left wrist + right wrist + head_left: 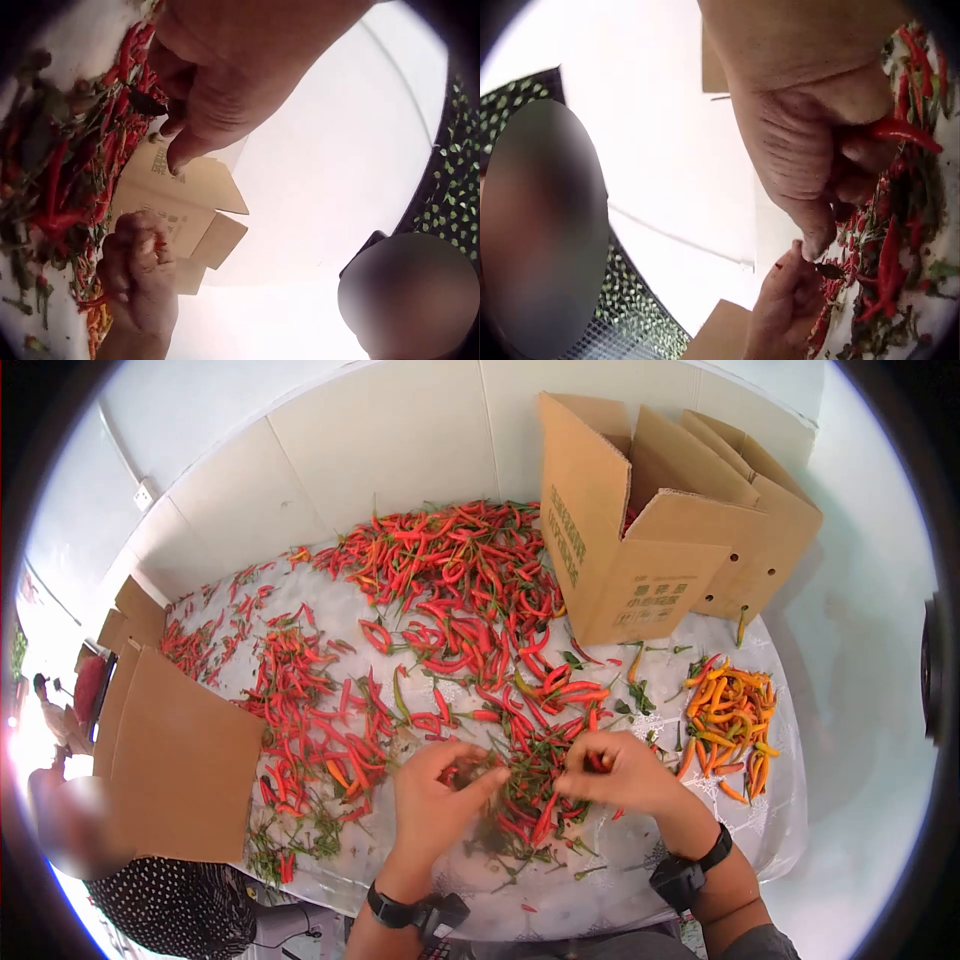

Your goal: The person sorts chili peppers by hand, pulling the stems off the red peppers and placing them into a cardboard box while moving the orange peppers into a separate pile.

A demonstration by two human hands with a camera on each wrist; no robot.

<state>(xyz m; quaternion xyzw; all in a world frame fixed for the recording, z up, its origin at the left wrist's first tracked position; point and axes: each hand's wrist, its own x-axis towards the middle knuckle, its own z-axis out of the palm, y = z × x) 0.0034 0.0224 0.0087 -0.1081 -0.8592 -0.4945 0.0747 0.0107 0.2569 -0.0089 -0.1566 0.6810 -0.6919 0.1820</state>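
Over a heap of loose red chili peppers and green stems [530, 770], both hands work close together, fingertips facing. My left hand [440, 805] curls its fingers, with red chili showing between thumb and forefinger; how many it holds I cannot tell. A dark leafy bit [146, 103] shows by its fingers in the left wrist view. My right hand [625, 775] grips red chili peppers in its curled fingers. From its palm one glossy red chili pepper [907, 135] sticks out in the right wrist view. Below the hands another red chili pepper [545, 818] lies on the stems.
A big red chili pile [450, 550] spreads along the back. Orange-yellow chilies [735, 710] lie in a group at the right. Open cardboard boxes [650, 580] stand back right, and another box [180, 750] at the left, near a person in dotted clothing [180, 905]. Plastic sheeting [780, 830] covers the table.
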